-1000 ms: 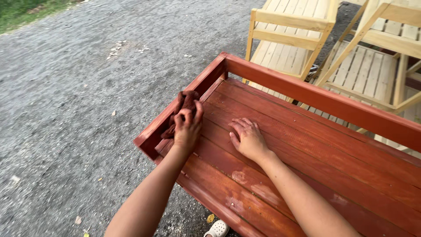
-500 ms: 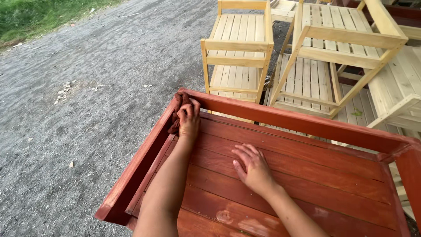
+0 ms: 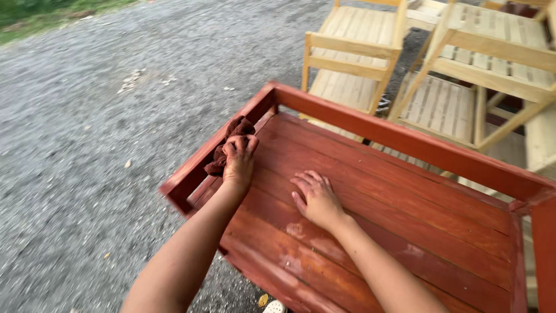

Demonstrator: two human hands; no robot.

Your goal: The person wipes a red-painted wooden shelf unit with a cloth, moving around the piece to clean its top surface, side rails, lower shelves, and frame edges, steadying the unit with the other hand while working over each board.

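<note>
A red-brown stained wooden bench [image 3: 405,191] lies in front of me, with slatted boards and a raised rail around them. My left hand [image 3: 239,159] is closed on a dark red-brown rag [image 3: 227,146], pressing it against the inside of the left end rail. My right hand [image 3: 315,197] rests flat on the boards in the middle, fingers spread, holding nothing. Paler glossy patches show on the nearest boards.
Unpainted pale wooden chairs [image 3: 359,58] and a slatted bench [image 3: 480,75] stand just behind the red bench. Grey gravel ground [image 3: 98,145] stretches to the left, with a strip of grass [image 3: 52,14] at the far top left.
My left hand with the rag has slid back along the left end rail, away from the far corner toward the middle. The right hand stays flat on the boards. My head has shifted the view.
</note>
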